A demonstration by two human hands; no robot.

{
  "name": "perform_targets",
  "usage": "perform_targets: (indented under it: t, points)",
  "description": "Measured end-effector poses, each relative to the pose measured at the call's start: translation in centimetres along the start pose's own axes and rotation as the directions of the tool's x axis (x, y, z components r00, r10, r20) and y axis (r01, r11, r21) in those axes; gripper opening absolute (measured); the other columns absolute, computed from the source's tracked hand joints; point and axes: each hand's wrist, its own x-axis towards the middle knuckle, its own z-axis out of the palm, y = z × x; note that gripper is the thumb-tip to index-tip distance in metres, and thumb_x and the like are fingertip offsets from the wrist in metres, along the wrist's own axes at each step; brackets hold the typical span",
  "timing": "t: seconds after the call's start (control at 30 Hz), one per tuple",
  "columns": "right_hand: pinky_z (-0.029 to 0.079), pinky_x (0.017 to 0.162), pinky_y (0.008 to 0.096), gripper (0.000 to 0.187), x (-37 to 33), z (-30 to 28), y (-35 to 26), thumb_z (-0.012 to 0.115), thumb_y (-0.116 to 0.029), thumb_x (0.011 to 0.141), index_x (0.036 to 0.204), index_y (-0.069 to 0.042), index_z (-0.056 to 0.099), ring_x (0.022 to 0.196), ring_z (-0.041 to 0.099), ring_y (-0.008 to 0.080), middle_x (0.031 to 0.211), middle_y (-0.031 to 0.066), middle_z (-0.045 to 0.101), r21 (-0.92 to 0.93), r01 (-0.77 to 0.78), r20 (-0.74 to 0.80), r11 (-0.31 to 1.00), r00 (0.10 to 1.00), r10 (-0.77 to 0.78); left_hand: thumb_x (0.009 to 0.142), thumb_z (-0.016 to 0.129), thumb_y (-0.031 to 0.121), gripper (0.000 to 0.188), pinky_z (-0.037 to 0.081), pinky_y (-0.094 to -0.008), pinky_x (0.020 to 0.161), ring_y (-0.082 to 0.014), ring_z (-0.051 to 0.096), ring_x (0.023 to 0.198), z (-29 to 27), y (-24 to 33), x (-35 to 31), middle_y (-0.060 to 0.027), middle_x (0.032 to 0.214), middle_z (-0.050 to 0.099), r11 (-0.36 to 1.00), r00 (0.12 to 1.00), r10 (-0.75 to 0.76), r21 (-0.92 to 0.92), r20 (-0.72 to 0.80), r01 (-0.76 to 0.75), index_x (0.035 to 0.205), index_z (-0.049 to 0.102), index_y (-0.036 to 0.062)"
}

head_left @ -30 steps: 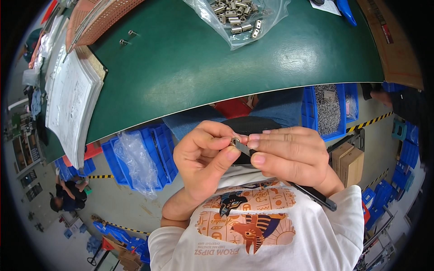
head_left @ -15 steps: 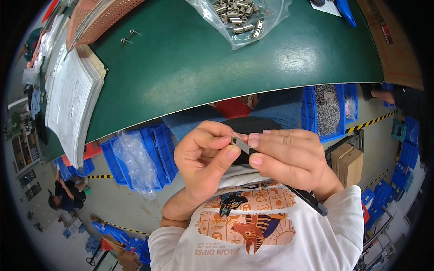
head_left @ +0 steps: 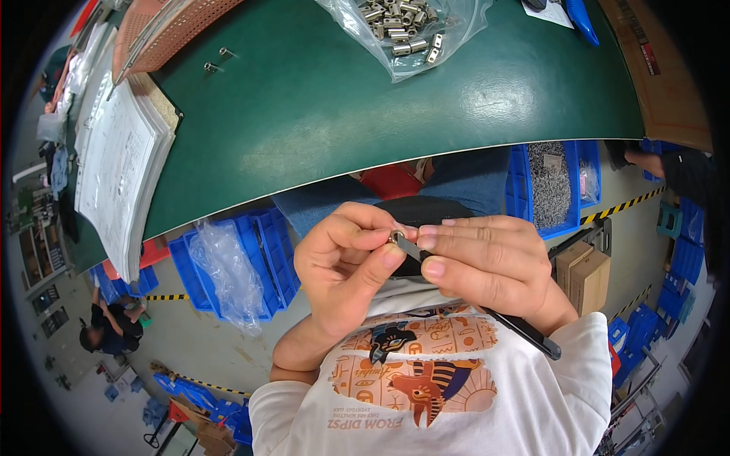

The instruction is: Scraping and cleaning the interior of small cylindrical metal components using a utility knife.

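Note:
Above my lap, just off the table's near edge, my two hands meet. Fingertips and thumb of my left hand (head_left: pixel 342 262) pinch a small shiny metal piece (head_left: pixel 395 237), mostly hidden by the fingers. It resembles the cylindrical metal parts on the table. My right hand (head_left: pixel 490 264) is closed around a knife (head_left: pixel 526 335) with a slim black handle, whose rear end sticks out below the palm. The flat grey blade (head_left: pixel 408 245) points toward the metal piece, its tip at or against it; exact contact cannot be made out.
On the green table (head_left: pixel 342 114) lie an open plastic bag (head_left: pixel 456 45) of metal cylinders, two loose cylinders (head_left: pixel 211 67), a stack of papers (head_left: pixel 125 167) and a pinkish perforated holder (head_left: pixel 163 34). Blue bins (head_left: pixel 236 262) stand below at left, another blue bin (head_left: pixel 551 190) at right beside cardboard boxes (head_left: pixel 584 277).
The knife has turned slightly in my right hand, its rear end shifting a little to the right. My left hand keeps its pinch on the metal piece, almost still.

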Motion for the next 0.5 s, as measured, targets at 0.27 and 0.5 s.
perform_targets:
  t: [0.27, 0.5]
  points:
    - [0.057, 0.064, 0.0310, 0.021, 0.05, 0.00, -0.12, 0.065, -0.007, 0.067, 0.086, 0.003, 0.065, 0.073, 0.067, 0.0243, 0.079, 0.0155, 0.065, -0.053, 0.029, 0.014, 0.998, 0.999, -0.029, 0.080, 0.058, -0.011, 0.016, 0.050, -0.0314, 0.082, -0.0217, 0.060, 0.091, -0.02, -0.01, -0.06, -0.0162, 0.099, 0.054, 1.000, 1.000, -0.003, 0.006, 0.001, 0.003, 0.091, 0.051, -0.0013]
    - [0.056, 0.069, 0.0332, 0.023, -0.24, -0.53, -0.25, 0.066, -0.011, 0.073, 0.093, 0.000, 0.063, 0.080, 0.066, 0.0250, 0.086, 0.0154, 0.065, 0.013, -0.038, 0.039, 0.999, 0.999, 0.037, 0.080, 0.057, -0.010, 0.016, 0.050, -0.0310, 0.082, -0.0212, 0.060, 0.091, 0.14, 0.11, 0.05, -0.0158, 0.099, 0.054, 1.000, 1.000, -0.011, 0.012, 0.002, 0.011, 0.091, 0.051, -0.0009]
